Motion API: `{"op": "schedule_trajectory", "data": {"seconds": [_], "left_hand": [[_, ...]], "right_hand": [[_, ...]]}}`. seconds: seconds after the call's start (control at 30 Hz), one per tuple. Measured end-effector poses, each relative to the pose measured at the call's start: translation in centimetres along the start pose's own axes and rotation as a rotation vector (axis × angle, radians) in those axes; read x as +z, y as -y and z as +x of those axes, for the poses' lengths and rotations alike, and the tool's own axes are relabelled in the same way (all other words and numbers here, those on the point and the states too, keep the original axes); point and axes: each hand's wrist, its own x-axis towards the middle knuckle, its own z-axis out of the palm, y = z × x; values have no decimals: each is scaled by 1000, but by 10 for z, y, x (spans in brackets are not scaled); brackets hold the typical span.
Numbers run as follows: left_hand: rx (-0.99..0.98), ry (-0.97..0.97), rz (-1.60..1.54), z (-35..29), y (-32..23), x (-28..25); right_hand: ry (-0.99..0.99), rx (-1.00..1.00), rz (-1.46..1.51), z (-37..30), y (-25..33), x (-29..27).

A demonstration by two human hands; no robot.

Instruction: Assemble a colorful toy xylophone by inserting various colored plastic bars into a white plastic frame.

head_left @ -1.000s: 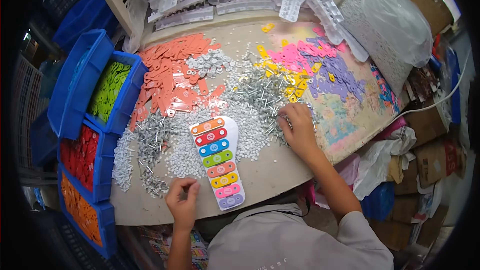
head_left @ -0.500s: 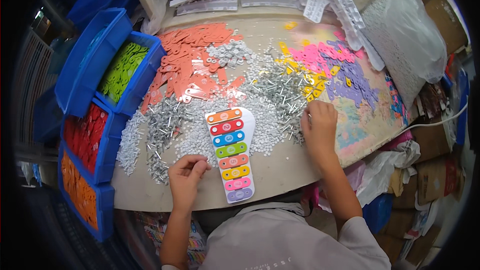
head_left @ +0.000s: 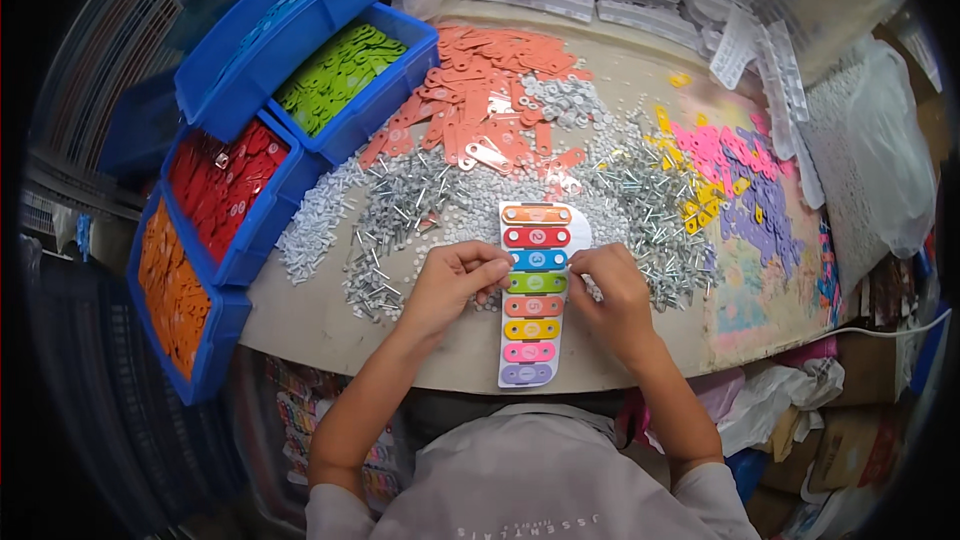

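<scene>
A toy xylophone with a white base (head_left: 578,228) lies on the table in front of me, its colored bars running from orange at the far end to purple near me. White caps sit on the ends of the orange, red and blue bars; the lower bars show small holes. My left hand (head_left: 452,288) is at the left ends of the blue and green bars, thumb and forefinger closed together. At the right ends of the same bars, my right hand (head_left: 612,298) has its fingertips pinched. Anything between the fingers of either hand is too small or hidden to make out.
Metal pins (head_left: 640,210) and small white caps (head_left: 470,210) lie in heaps around the xylophone. Coral bars (head_left: 470,105), pink bars (head_left: 715,150) and purple bars (head_left: 760,210) are piled beyond. Blue bins (head_left: 300,200) of sorted bars line the left; a plastic sack (head_left: 870,140) stands right.
Both hands have come in to the xylophone, the right one from the metal pins and the left one up along its side. My view has turned, shifting the table's contents across the picture.
</scene>
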Motion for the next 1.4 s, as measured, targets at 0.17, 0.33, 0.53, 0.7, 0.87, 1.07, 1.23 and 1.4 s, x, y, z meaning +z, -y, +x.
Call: {"op": "schedule_trajectory", "data": {"seconds": [0.17,0.33,0.53,0.7,0.87,1.07,1.23,1.4], "left_hand": [[-28,39,-14,-5,5,0],[-37,43,39,-4,6,3],[26,-17,187,-5,7,6],[-45,34,240,4,20,3],[-156,170,191,15,13,-2],[-136,158,243,18,10,-2],[-106,141,195,17,9,3],[-92,138,263,16,10,0]], "right_hand": [[51,-25,-36,-4,5,-1],[78,-78,-83,-4,7,1],[116,387,174,-6,16,1],[311,884,607,-9,-6,-1],[405,1115,859,-7,-9,0],[371,1022,901,-5,-4,10],[329,973,861,-14,-9,17],[374,958,711,-8,-5,3]]}}
